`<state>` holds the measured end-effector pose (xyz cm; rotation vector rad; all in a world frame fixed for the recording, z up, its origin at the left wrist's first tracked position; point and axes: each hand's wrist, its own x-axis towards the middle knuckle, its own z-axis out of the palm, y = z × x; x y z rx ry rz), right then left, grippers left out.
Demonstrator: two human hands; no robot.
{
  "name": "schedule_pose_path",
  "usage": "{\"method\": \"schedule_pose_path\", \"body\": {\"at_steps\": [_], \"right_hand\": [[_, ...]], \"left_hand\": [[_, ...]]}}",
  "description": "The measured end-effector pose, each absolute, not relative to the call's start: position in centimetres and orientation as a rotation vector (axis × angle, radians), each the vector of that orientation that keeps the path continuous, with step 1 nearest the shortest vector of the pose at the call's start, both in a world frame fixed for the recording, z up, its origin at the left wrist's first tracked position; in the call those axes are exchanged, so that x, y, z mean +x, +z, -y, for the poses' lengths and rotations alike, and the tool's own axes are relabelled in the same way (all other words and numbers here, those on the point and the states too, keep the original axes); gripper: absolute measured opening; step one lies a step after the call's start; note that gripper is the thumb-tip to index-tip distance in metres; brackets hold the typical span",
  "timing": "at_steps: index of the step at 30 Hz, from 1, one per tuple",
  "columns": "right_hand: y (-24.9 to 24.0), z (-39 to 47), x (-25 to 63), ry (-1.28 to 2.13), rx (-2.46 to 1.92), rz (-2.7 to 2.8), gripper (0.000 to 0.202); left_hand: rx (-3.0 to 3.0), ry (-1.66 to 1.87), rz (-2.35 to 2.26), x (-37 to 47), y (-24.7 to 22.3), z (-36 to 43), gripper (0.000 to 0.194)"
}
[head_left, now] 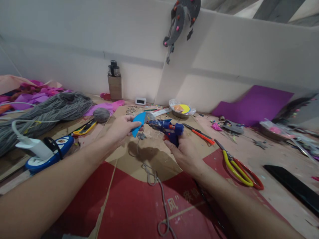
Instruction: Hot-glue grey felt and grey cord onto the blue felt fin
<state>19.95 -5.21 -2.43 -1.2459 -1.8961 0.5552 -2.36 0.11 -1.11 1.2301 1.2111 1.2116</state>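
Note:
My left hand (pixel 126 127) pinches a bright blue felt piece (pixel 139 122) with a grey part at its far edge. In my right hand (pixel 183 147) is a dark blue hot glue gun (pixel 165 126), gripped by its handle. Its nozzle points left, close to the felt piece; whether they touch I cannot tell. A grey cord (pixel 152 177) hangs below the felt and trails in loops over the cardboard (pixel 139 209) toward me.
Yellow-and-red scissors (pixel 239 169), an orange cutter (pixel 203 136) and a black phone-like slab (pixel 294 186) lie right. Left are a blue power strip (pixel 51 156), grey yarn (pixel 59 108), a yarn ball (pixel 101 115) and a yellow cutter (pixel 85 128). A bottle (pixel 114 84) stands behind.

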Motion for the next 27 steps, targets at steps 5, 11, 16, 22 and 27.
{"method": "schedule_pose_path", "body": {"at_steps": [5,11,16,22,27], "right_hand": [[-2.31,5.24,19.85,0.537,-1.256,1.922,0.021],[-2.26,5.42,19.73,0.517,-1.261,1.927,0.027],[-2.51,5.31,19.72,0.457,-1.262,1.935,0.027],[-2.85,5.12,19.85,0.403,-1.286,1.939,0.029],[-2.78,5.22,19.84,0.397,-1.282,1.939,0.025]], "left_hand": [[1.264,1.203,-1.207,-2.41,-1.07,-0.03,0.014],[1.299,1.19,-1.202,-2.67,-1.43,-0.22,0.021],[1.315,1.171,-1.214,-2.44,-1.11,0.1,0.016],[1.402,1.157,-1.233,-2.51,-1.18,0.22,0.016],[1.474,1.142,-1.298,-2.46,-1.03,0.62,0.017]]}}
